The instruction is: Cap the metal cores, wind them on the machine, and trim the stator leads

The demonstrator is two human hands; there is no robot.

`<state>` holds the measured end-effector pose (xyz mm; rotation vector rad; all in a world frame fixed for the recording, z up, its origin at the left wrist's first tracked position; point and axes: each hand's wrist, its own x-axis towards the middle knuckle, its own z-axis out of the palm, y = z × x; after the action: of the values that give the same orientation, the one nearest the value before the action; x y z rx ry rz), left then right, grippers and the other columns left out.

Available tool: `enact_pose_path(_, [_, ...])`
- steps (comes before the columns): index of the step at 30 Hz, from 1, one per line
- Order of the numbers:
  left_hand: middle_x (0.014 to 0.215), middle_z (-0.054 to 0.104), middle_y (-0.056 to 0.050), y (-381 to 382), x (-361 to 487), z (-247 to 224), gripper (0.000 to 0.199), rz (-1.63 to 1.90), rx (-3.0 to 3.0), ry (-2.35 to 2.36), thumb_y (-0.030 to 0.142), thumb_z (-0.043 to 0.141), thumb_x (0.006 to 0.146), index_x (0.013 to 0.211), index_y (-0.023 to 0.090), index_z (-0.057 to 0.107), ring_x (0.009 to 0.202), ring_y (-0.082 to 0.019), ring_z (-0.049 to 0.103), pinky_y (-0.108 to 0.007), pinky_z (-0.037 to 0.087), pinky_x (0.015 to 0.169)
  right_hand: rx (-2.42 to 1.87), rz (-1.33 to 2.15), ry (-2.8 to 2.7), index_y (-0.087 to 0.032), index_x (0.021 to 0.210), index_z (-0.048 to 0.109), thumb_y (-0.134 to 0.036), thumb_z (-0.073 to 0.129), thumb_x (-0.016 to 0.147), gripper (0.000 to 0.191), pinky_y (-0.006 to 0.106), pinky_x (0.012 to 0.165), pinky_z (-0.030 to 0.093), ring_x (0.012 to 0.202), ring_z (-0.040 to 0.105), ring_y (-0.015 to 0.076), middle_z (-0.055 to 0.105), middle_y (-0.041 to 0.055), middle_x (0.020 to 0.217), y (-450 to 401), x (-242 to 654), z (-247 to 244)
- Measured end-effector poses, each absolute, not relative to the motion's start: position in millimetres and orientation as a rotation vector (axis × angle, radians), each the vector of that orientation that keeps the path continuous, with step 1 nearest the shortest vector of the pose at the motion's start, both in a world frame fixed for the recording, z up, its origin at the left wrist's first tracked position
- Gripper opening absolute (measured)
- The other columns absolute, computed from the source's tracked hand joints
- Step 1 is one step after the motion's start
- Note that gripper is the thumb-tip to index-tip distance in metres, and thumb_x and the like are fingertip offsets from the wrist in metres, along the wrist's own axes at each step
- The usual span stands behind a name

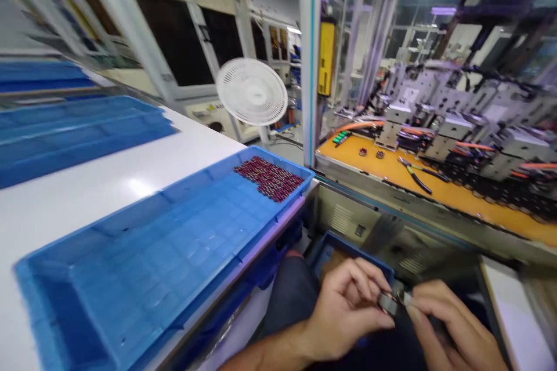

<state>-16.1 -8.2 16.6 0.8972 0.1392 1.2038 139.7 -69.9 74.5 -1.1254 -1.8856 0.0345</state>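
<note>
Your hands work over your lap, in the gap between the white table (130,179) on your left and a pale board (517,313) on your right; the orange bench (361,153) edge runs across beyond them. Left hand (339,313): thumb and fingers pinched on a small metal part (387,304), right by the blue bin (385,269) rim. Right hand (455,322): thumb and fingertips together at the part's right side; blurred, can't tell if they hold it or a separate bit.

Containers: long blue tray (191,243) along your table edge, dark-red parts (270,177) packed in its far end, blue floor showing from there toward you. More blue trays (78,142) farther left. Bin below your hands: brownish inside, contents unclear.

Bench: pliers (418,177), two small round pieces beside them.

Writing: yellow box (327,58) markings and fan (252,91) hub label, unreadable.
</note>
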Motion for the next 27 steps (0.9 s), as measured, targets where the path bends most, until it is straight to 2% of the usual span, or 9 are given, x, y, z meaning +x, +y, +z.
enact_pose_path(4, [0.095, 0.068, -0.001, -3.3, -23.1, 25.1, 0.027, 1.238, 1.083, 0.248, 0.013, 0.083, 0.075, 0.098, 0.023, 0.073, 0.087, -0.013, 0.07, -0.024, 0.057, 0.079, -1.176, 0.3, -1.569, -0.019, 0.079, 0.062, -0.009, 0.058, 0.09, 0.015, 0.019, 0.056, 0.049, 0.061, 0.059, 0.0099, 0.06, -0.0001, 0.067, -64.1, 122.3, 80.1])
enact_pose_path(7, [0.11, 0.069, -0.003, 1.9, -24.8, 21.4, 0.029, 1.205, 1.114, 0.267, 0.009, 0.08, 0.077, 0.099, 0.028, 0.077, 0.097, -0.018, 0.074, -0.029, 0.059, 0.088, -1.229, 0.766, -1.307, -0.017, 0.072, 0.061, -0.02, 0.063, 0.089, 0.018, 0.018, 0.051, 0.045, 0.056, 0.054, 0.0082, 0.055, -0.0023, 0.064, -62.7, 117.7, 75.7])
enact_pose_path(9, [0.117, 0.07, -0.003, 3.1, -24.7, 19.3, 0.028, 1.168, 1.072, 0.267, 0.008, 0.08, 0.077, 0.096, 0.029, 0.077, 0.099, -0.02, 0.075, -0.03, 0.06, 0.089, -1.194, 1.08, -1.149, -0.016, 0.073, 0.06, -0.028, 0.067, 0.088, 0.021, 0.018, 0.049, 0.044, 0.052, 0.051, 0.0071, 0.053, -0.0035, 0.062, -63.6, 119.2, 69.3])
enact_pose_path(12, [0.109, 0.075, -0.004, 3.2, -23.1, 18.6, 0.024, 1.151, 1.042, 0.269, 0.01, 0.082, 0.076, 0.092, 0.026, 0.077, 0.099, -0.02, 0.075, -0.031, 0.061, 0.088, -1.105, 1.351, -0.991, -0.015, 0.074, 0.059, -0.037, 0.073, 0.086, 0.028, 0.018, 0.05, 0.043, 0.049, 0.049, 0.0058, 0.053, -0.0048, 0.059, -64.3, 124.5, 58.9])
enact_pose_path(15, [0.105, 0.078, -0.004, 3.0, -21.4, 18.5, 0.023, 1.153, 1.034, 0.268, 0.012, 0.083, 0.075, 0.092, 0.026, 0.077, 0.104, -0.024, 0.074, -0.037, 0.06, 0.092, -1.07, 1.472, -0.901, -0.015, 0.077, 0.058, -0.041, 0.079, 0.08, 0.034, 0.017, 0.047, 0.042, 0.047, 0.048, 0.0051, 0.053, -0.0056, 0.06, -61.7, 127.9, 52.5])
enact_pose_path(19, [0.104, 0.08, -0.004, 3.3, -20.0, 17.0, 0.024, 1.138, 1.038, 0.26, 0.014, 0.085, 0.073, 0.091, 0.027, 0.077, 0.117, -0.028, 0.069, -0.043, 0.056, 0.099, -0.934, 1.527, -0.914, -0.014, 0.095, 0.064, -0.043, 0.079, 0.08, 0.036, 0.018, 0.048, 0.049, 0.051, 0.05, 0.0052, 0.056, -0.0035, 0.07, -57.0, 126.5, 47.5])
enact_pose_path(23, [0.11, 0.079, -0.008, 10.9, -12.8, 10.0, 0.015, 1.054, 0.924, 0.358, 0.034, 0.084, 0.075, 0.087, 0.026, 0.078, 0.115, -0.031, 0.069, -0.048, 0.058, 0.094, -0.947, 1.203, -1.132, -0.016, 0.1, 0.066, -0.036, 0.071, 0.087, 0.025, 0.021, 0.05, 0.052, 0.053, 0.056, 0.0082, 0.06, -0.001, 0.072, -53.7, 126.4, 41.1])
enact_pose_path(25, [0.111, 0.078, -0.012, 16.6, -7.8, 2.9, 0.026, 1.06, 0.875, 0.552, 0.046, 0.078, 0.08, 0.087, 0.021, 0.077, 0.109, -0.032, 0.072, -0.049, 0.059, 0.091, -1.029, 0.671, -1.347, -0.018, 0.106, 0.065, -0.026, 0.071, 0.086, 0.022, 0.024, 0.055, 0.056, 0.062, 0.063, 0.0123, 0.066, 0.0031, 0.081, -51.1, 131.6, 38.2])
enact_pose_path(27, [0.107, 0.079, -0.012, 18.6, -5.9, -4.1, 0.026, 1.124, 0.868, 0.742, 0.042, 0.076, 0.082, 0.093, 0.018, 0.076, 0.101, -0.028, 0.075, -0.043, 0.059, 0.089, -1.082, 0.07, -1.551, -0.019, 0.108, 0.065, -0.015, 0.069, 0.084, 0.025, 0.027, 0.062, 0.059, 0.07, 0.068, 0.0158, 0.069, 0.0054, 0.085, -47.7, 140.6, 35.5])
